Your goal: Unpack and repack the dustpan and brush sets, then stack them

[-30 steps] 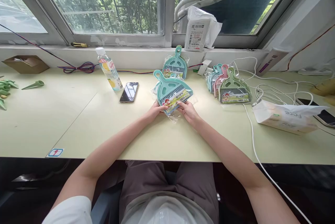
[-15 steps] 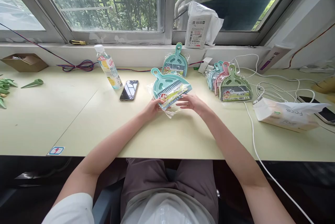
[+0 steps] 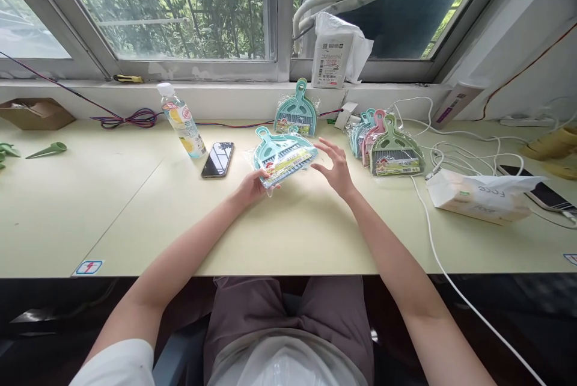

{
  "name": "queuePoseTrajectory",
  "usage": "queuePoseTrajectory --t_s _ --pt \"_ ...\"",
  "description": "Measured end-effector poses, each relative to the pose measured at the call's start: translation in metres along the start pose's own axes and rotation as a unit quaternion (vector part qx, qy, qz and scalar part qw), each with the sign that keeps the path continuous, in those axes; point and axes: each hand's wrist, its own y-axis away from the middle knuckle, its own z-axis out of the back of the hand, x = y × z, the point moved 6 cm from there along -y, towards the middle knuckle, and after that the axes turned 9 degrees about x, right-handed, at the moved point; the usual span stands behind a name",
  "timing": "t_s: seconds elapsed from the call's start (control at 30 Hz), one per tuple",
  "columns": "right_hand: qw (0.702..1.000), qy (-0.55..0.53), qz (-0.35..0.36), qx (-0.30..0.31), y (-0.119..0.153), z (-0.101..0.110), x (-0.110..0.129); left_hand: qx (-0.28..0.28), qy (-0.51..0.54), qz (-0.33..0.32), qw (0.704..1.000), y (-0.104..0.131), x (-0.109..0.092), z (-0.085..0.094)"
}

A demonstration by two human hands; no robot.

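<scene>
A teal dustpan and brush set [image 3: 283,156] in clear plastic wrap is tilted over the table, its handle pointing up and left. My left hand [image 3: 253,186] grips its lower left corner, thumb on the front of the wrap. To its right, my right hand [image 3: 334,168] is raised with fingers spread and curved, close to the set's right end and holding nothing. Another wrapped teal set [image 3: 296,114] leans against the wall behind. On the right, several wrapped sets stand in a row, with a green set [image 3: 395,151] in front and a pink one [image 3: 372,133] behind it.
Left of the sets are a phone [image 3: 217,159] and a tilted drink bottle [image 3: 183,121]. A tissue pack [image 3: 480,196] and white cables [image 3: 469,154] lie at the right. A cardboard box [image 3: 36,114] and bundled wire [image 3: 135,118] sit along the back. The table edge [image 3: 288,276] is near my lap.
My right hand has moved away from the set's lower edge, up and to the right, its fingers opening. The left hand still holds the set, now tilted flatter. The view has shifted slightly.
</scene>
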Motion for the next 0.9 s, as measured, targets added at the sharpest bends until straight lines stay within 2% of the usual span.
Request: queuePoseTrajectory --t_s 0.33,0.53,0.7,0.8,0.9 --pt "0.979 -0.202 -0.036 -0.014 0.003 -0.002 -0.008 0.026 -0.044 0.036 0.998 -0.002 0.005 -0.001" --pt "0.973 -0.211 -0.079 -0.046 0.007 -0.013 -0.019 0.072 -0.101 0.074 0.99 0.0 0.011 -0.004" --pt "0.97 -0.208 -0.121 -0.042 0.01 -0.024 -0.031 0.116 -0.145 0.067 0.98 -0.001 0.011 -0.005" --pt "0.954 -0.253 -0.159 -0.031 0.011 -0.03 -0.038 0.128 -0.15 0.063 0.978 -0.001 0.011 -0.007" --pt "0.914 -0.345 -0.213 0.002 0.012 -0.037 -0.042 0.138 -0.161 0.067 0.975 0.001 0.011 -0.009"
